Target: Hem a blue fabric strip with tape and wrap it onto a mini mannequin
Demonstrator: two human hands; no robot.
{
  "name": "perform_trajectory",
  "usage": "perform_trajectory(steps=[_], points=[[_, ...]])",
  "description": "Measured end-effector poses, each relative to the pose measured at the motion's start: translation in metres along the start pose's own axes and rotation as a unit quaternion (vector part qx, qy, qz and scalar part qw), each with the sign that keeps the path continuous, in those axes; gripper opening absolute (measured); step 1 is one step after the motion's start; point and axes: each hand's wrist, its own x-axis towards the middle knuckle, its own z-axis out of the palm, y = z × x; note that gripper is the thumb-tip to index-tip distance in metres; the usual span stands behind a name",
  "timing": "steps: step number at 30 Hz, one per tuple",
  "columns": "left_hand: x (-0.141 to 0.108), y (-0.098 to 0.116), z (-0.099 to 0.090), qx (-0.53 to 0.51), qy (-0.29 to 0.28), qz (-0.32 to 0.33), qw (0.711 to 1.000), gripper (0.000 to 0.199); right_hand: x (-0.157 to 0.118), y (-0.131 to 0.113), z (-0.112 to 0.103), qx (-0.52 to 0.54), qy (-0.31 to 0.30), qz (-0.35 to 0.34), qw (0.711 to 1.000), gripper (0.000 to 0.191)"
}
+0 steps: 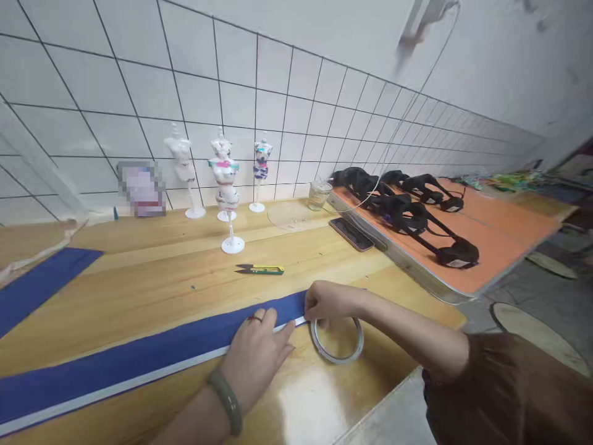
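Note:
A long blue fabric strip [152,349] lies across the wooden table, with white tape [185,368] along its near edge. My left hand [262,346], with a ring and a bangle, rests on the strip, thumb and fingers apart, pressing near the tape. Just to its right, at the strip's right end, my right hand [327,301] has its fingers pinched at the fabric edge and tape; what exactly they hold is hidden. A roll of tape [337,360] lies on the table just below my right hand.
Yellow-green thread snips [262,270] lie beyond the strip. Small mannequins [228,198] stand by the tiled wall, near a glass [319,194] and a phone [352,233]. Black headsets [407,216] cover part of an orange surface [491,247] at right. Another blue piece [41,284] lies left.

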Motion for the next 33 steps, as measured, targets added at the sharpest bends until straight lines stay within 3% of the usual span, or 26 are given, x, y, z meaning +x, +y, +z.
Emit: perform_trajectory(steps=[9,21,33], points=[[0.004,-0.003,-0.004,-0.017,-0.011,-0.001,1.0,0.037,-0.005,-0.007,0.0,-0.039,0.034,0.005,0.999,0.021],[0.004,-0.001,-0.007,0.009,-0.016,0.006,1.0,0.038,-0.008,-0.011,-0.002,-0.046,0.016,0.017,0.999,0.013],[0.002,0.004,0.001,0.057,0.005,0.009,0.998,0.038,-0.011,-0.011,0.001,-0.042,0.037,0.019,0.998,0.018]])
